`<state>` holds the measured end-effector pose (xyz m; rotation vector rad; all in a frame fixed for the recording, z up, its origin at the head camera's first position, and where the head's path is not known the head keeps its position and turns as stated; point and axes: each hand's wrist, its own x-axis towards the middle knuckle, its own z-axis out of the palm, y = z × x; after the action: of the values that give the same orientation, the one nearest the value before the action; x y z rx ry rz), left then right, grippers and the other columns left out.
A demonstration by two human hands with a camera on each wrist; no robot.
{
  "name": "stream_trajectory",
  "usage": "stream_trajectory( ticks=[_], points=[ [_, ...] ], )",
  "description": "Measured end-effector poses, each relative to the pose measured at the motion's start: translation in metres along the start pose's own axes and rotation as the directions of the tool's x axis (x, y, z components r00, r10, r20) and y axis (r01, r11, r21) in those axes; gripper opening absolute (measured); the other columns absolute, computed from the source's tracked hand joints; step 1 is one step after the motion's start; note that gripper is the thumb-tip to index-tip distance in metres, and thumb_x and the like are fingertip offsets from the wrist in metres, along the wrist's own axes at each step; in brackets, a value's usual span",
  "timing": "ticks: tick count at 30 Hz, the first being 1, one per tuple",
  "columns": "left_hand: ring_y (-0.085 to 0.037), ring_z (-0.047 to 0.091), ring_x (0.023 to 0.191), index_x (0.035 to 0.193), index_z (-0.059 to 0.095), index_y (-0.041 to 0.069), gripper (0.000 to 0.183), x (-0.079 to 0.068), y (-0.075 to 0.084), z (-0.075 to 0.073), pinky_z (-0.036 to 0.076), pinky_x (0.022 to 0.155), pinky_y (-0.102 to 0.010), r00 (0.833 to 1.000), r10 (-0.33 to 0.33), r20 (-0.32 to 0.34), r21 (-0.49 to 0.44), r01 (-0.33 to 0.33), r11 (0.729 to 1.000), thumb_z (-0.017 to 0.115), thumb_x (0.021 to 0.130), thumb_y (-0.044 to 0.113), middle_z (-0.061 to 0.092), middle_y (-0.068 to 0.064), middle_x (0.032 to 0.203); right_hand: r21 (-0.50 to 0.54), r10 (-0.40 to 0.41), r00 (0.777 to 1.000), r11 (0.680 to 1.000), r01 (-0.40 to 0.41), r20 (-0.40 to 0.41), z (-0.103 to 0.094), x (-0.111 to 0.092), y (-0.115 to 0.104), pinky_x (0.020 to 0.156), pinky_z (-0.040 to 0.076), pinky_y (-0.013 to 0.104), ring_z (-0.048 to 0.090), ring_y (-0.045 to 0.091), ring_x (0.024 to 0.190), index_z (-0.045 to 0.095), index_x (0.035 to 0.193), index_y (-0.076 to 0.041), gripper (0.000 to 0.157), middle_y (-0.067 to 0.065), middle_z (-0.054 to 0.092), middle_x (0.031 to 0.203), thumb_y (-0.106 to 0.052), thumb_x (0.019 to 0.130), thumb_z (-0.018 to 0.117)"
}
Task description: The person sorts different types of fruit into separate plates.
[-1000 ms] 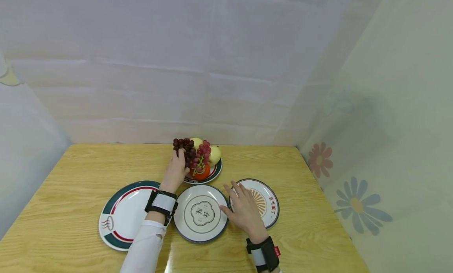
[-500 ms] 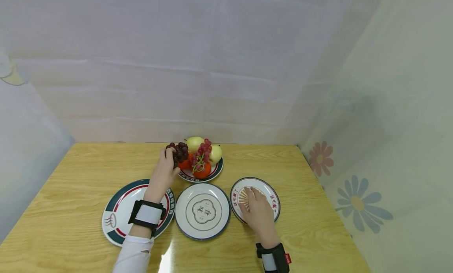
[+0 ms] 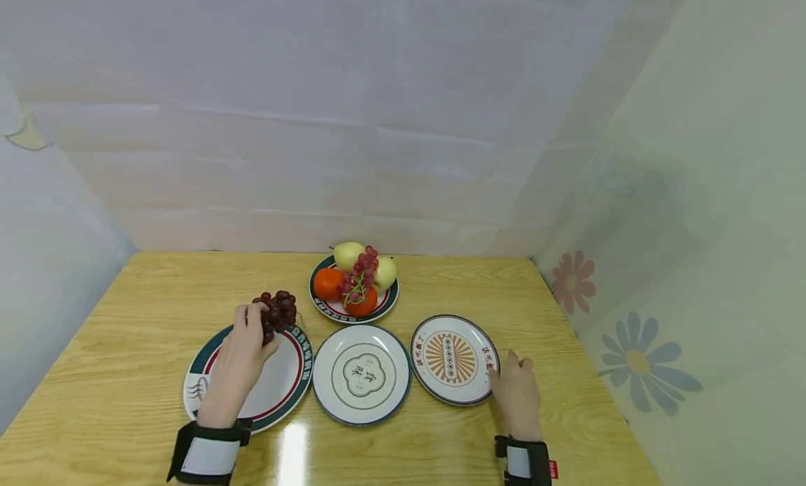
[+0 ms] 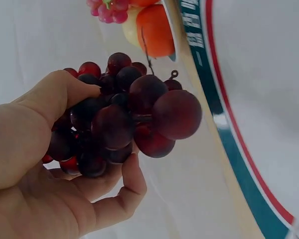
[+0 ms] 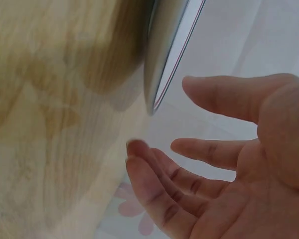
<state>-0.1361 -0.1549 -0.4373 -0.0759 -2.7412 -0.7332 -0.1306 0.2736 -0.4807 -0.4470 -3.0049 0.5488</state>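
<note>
My left hand (image 3: 238,360) grips a bunch of dark red grapes (image 3: 278,312) over the far part of the large green-and-red rimmed plate (image 3: 271,402). In the left wrist view, thumb and fingers curl round the grapes (image 4: 114,119), with the large lower berries sticking out past the fingertips. My right hand (image 3: 518,400) is beside the right edge of the small plate with an orange sunburst print (image 3: 450,360). Nothing is between its loosely bent fingers in the right wrist view, where the plate's rim (image 5: 172,59) shows close to the thumb.
A fruit plate (image 3: 324,310) at the back holds a pink grape bunch (image 3: 362,269), yellow-green fruits (image 3: 348,255) and orange-red fruits (image 3: 329,284). Between the large plate and the sunburst plate lies a white plate with a blue rim (image 3: 327,395). Cloth walls (image 3: 283,122) border the wooden table (image 3: 113,374).
The left hand has carried the dark grapes from the fruit plate leftward and nearer, over the large plate. My right hand has moved right, off the sunburst plate to its edge.
</note>
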Motion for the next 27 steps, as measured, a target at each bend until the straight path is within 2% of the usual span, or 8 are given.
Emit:
stream_trajectory(
  ticks=[6, 9, 13, 16, 21, 22, 24, 27],
  points=[
    [-0.036, 0.055, 0.073, 0.117, 0.040, -0.007, 0.052, -0.026, -0.016, -0.004, 0.051, 0.059, -0.048, 0.997, -0.075, 0.020, 0.001, 0.075, 0.997, 0.070, 0.076, -0.002, 0.042, -0.029, 0.112, 0.006, 0.000, 0.998, 1.000, 0.000, 0.062, 0.004, 0.004, 0.003, 0.083, 0.047, 0.058, 0.052, 0.050, 0.103, 0.042, 0.126, 0.019, 0.050, 0.041, 0.050, 0.115, -0.009, 0.088, 0.058],
    [-0.036, 0.056, 0.072, 0.118, 0.040, -0.009, 0.055, -0.034, -0.023, -0.006, 0.051, 0.058, -0.049, 0.996, -0.092, 0.017, 0.001, 0.092, 0.996, 0.071, 0.074, -0.004, 0.042, -0.031, 0.114, 0.023, -0.040, 0.997, 0.999, 0.039, 0.059, 0.006, 0.004, 0.001, 0.081, 0.049, 0.055, 0.056, 0.047, 0.100, 0.048, 0.120, 0.019, 0.040, 0.038, 0.057, 0.108, -0.003, 0.087, 0.057],
    [-0.046, 0.056, 0.079, 0.119, 0.039, -0.010, 0.059, -0.042, -0.030, -0.009, 0.050, 0.066, -0.055, 0.989, -0.141, 0.047, 0.037, 0.140, 0.990, 0.073, 0.071, -0.006, 0.042, -0.036, 0.117, 0.013, -0.076, 0.996, 0.997, 0.075, 0.046, 0.009, 0.004, -0.001, 0.077, 0.051, 0.052, 0.060, 0.044, 0.093, 0.054, 0.113, 0.019, 0.033, 0.034, 0.062, 0.101, 0.001, 0.085, 0.059],
    [-0.054, 0.050, 0.091, 0.119, 0.037, -0.009, 0.060, -0.044, -0.032, -0.012, 0.047, 0.070, -0.062, 0.967, -0.223, 0.120, 0.087, 0.214, 0.973, 0.073, 0.072, -0.004, 0.041, -0.038, 0.117, -0.002, -0.071, 0.996, 0.997, 0.071, 0.052, 0.011, 0.006, 0.000, 0.077, 0.052, 0.051, 0.060, 0.043, 0.093, 0.054, 0.113, 0.018, 0.033, 0.034, 0.062, 0.102, 0.001, 0.085, 0.060],
    [-0.061, 0.039, 0.097, 0.120, 0.035, -0.009, 0.059, -0.042, -0.030, -0.017, 0.044, 0.067, -0.070, 0.899, -0.367, 0.238, 0.185, 0.329, 0.926, 0.072, 0.074, 0.002, 0.036, -0.042, 0.119, 0.001, -0.071, 0.996, 0.997, 0.071, 0.055, 0.013, 0.007, 0.001, 0.076, 0.052, 0.050, 0.061, 0.042, 0.092, 0.055, 0.111, 0.018, 0.032, 0.033, 0.062, 0.101, 0.002, 0.085, 0.061],
    [-0.062, 0.036, 0.100, 0.120, 0.036, -0.010, 0.060, -0.042, -0.029, -0.018, 0.042, 0.070, -0.072, 0.892, -0.377, 0.249, 0.196, 0.335, 0.922, 0.072, 0.074, 0.003, 0.034, -0.043, 0.121, 0.003, -0.072, 0.996, 0.997, 0.072, 0.052, 0.013, 0.007, 0.000, 0.076, 0.052, 0.050, 0.061, 0.041, 0.092, 0.055, 0.111, 0.018, 0.031, 0.033, 0.063, 0.101, 0.002, 0.084, 0.061],
    [-0.064, 0.030, 0.106, 0.121, 0.036, -0.012, 0.064, -0.039, -0.025, -0.021, 0.039, 0.074, -0.074, 0.885, -0.387, 0.259, 0.211, 0.339, 0.917, 0.074, 0.073, 0.007, 0.032, -0.043, 0.122, 0.004, -0.075, 0.996, 0.997, 0.075, 0.051, 0.012, 0.006, -0.001, 0.075, 0.053, 0.049, 0.062, 0.040, 0.091, 0.056, 0.110, 0.018, 0.030, 0.032, 0.063, 0.100, 0.003, 0.084, 0.061],
    [-0.062, 0.030, 0.109, 0.122, 0.037, -0.014, 0.069, -0.034, -0.016, -0.026, 0.040, 0.076, -0.073, 0.907, -0.344, 0.242, 0.209, 0.298, 0.932, 0.076, 0.073, 0.016, 0.034, -0.042, 0.124, 0.007, -0.074, 0.996, 0.997, 0.074, 0.055, 0.012, 0.006, -0.002, 0.074, 0.053, 0.048, 0.062, 0.040, 0.090, 0.056, 0.110, 0.017, 0.030, 0.032, 0.063, 0.100, 0.003, 0.084, 0.061]
  ],
)
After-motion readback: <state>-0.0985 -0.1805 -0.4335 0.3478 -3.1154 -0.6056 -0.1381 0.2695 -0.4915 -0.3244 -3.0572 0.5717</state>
